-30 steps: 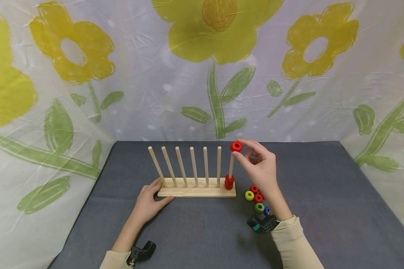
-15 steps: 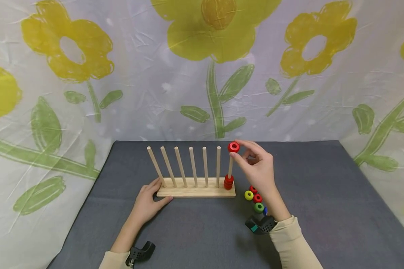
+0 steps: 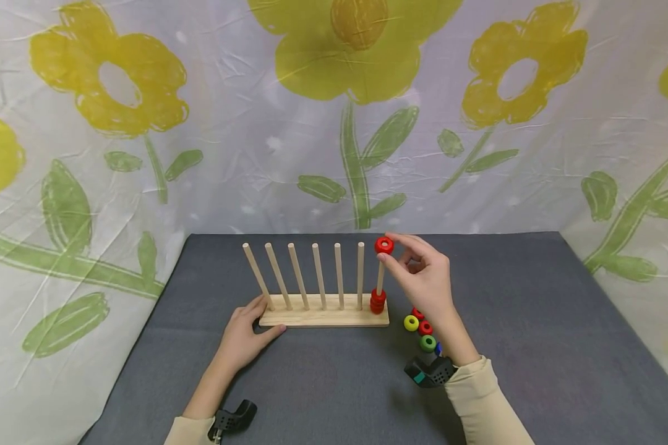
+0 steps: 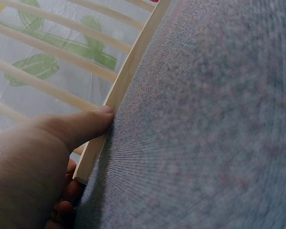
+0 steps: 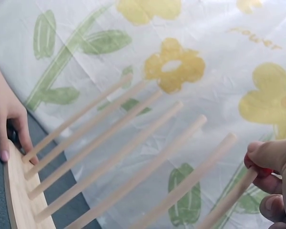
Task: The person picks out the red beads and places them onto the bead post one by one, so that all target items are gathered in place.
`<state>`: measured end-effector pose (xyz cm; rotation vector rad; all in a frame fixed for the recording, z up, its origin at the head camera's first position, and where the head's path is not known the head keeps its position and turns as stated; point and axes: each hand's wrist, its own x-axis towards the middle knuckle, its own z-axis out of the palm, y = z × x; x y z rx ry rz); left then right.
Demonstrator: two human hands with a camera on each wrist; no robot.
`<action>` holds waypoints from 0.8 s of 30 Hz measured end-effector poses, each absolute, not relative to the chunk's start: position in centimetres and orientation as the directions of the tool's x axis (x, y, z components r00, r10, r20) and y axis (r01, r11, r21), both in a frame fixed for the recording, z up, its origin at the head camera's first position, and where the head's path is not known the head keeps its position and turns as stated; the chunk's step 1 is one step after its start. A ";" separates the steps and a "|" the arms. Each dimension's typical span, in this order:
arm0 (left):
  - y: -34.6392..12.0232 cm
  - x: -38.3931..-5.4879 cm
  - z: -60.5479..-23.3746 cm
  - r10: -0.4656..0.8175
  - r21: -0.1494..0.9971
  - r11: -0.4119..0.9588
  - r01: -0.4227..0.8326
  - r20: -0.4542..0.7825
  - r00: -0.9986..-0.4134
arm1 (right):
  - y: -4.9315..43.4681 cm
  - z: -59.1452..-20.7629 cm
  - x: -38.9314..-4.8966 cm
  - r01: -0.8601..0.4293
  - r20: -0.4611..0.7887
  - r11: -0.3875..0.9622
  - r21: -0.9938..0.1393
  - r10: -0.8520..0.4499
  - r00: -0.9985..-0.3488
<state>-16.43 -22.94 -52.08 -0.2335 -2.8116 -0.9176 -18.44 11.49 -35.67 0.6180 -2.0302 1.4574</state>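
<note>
A wooden peg rack (image 3: 317, 319) has several upright pegs in a row along its flat base. Thumb and fingers of my left hand (image 3: 242, 339) grip the base's left end; in the left wrist view its thumb lies on the base's long edge. My right hand (image 3: 425, 276) pinches a red ring (image 3: 384, 250) between thumb and fingers at the top of the rightmost peg (image 5: 229, 199). The peg's tip shows in the ring's hole. Lower on that peg, several red rings (image 3: 377, 303) are stacked at the base. The other pegs carry no rings.
Right of the rack, beside my right forearm, lie a yellow ring (image 3: 411, 323), a green ring (image 3: 428, 343), red rings (image 3: 425, 328) and a partly hidden blue ring (image 3: 438, 349). A flower-printed cloth (image 3: 228, 123) hangs behind the dark table (image 3: 323, 395).
My right hand has moved slightly left and down with the red ring, and the peg's tip now shows inside the ring's hole. My left hand has stayed on the rack.
</note>
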 end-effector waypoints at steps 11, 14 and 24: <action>-23.0 -16.3 -52.1 0.089 0.572 0.798 0.192 0.202 -0.975 | 11.6 -35.5 -18.3 -0.618 0.637 0.319 -0.718 -0.056 -0.769; -23.0 -16.4 -52.1 0.090 0.572 0.798 0.191 0.201 -0.976 | 11.6 -35.4 -18.3 -0.610 0.628 0.328 -0.721 -0.060 -0.776; -23.0 -16.5 -52.0 0.093 0.570 0.799 0.191 0.197 -0.976 | 11.7 -35.1 -18.2 -0.592 0.608 0.335 -0.733 -0.067 -0.791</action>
